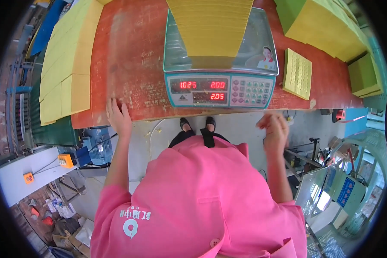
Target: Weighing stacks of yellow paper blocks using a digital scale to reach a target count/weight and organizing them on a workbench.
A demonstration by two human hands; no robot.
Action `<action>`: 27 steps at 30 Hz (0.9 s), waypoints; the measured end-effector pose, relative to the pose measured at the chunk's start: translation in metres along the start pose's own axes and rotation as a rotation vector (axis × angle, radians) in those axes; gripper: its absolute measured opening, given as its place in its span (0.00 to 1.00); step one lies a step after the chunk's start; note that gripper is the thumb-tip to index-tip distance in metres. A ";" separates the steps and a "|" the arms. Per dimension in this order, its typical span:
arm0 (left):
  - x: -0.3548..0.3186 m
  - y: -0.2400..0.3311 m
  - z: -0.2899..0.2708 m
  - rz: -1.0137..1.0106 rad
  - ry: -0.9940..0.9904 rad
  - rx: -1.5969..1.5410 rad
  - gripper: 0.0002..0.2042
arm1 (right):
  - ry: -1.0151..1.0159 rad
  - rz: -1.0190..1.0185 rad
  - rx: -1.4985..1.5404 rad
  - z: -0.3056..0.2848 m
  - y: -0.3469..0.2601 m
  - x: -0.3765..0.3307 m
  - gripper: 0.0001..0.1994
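Observation:
My left hand (118, 117) lies at the front edge of the red table (133, 69), fingers stretched out and holding nothing. My right hand (274, 131) hovers just off the same edge, below the right corner of the scale. Its fingers are curled in; whether anything is inside them is hidden. Between the hands stands a teal digital scale (221, 91) with a lit red display and a keypad. A tall stack of yellow paper sheets (210, 30) rests on its metal pan, its top cut off by the picture's edge. Neither hand touches the stack.
Right of the scale lies a small yellow bundle (297, 74) with punched rows. Larger yellow paper stacks line the table's left side (73, 64) and right side (327, 30). Machinery (339, 189) stands at lower right; a white panel with orange switch boxes (66, 161) is at left.

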State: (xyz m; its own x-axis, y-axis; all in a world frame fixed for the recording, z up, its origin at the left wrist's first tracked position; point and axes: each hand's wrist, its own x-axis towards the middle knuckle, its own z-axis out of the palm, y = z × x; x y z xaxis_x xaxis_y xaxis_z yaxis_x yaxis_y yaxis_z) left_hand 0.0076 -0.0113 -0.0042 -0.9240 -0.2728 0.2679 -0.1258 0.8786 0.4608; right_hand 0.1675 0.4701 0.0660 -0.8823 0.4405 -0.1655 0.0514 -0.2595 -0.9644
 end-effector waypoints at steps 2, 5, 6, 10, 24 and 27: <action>-0.013 -0.006 -0.003 0.316 0.035 0.272 0.23 | 0.018 0.164 0.135 0.007 0.021 -0.021 0.09; -0.012 -0.005 -0.002 0.331 0.052 0.270 0.23 | -0.043 0.220 0.167 0.026 0.030 -0.030 0.09; -0.014 -0.005 -0.003 0.329 0.053 0.273 0.23 | -0.099 0.214 0.152 0.031 0.030 -0.029 0.09; -0.016 -0.009 -0.005 0.299 0.017 0.303 0.24 | -0.166 0.211 0.116 0.033 0.031 -0.023 0.09; 0.012 0.030 -0.004 0.070 -0.082 -0.245 0.22 | 0.019 0.275 0.213 0.067 0.037 -0.033 0.08; 0.013 0.090 -0.015 -0.262 -0.217 -0.688 0.21 | -0.016 0.316 0.189 0.082 0.042 -0.038 0.08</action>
State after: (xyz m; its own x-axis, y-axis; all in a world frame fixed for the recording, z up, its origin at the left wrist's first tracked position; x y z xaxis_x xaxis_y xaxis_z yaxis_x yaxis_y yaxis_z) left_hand -0.0100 0.0582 0.0538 -0.9541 -0.2928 -0.0623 -0.1632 0.3343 0.9282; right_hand 0.1646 0.3718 0.0491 -0.8437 0.3004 -0.4448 0.2367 -0.5354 -0.8107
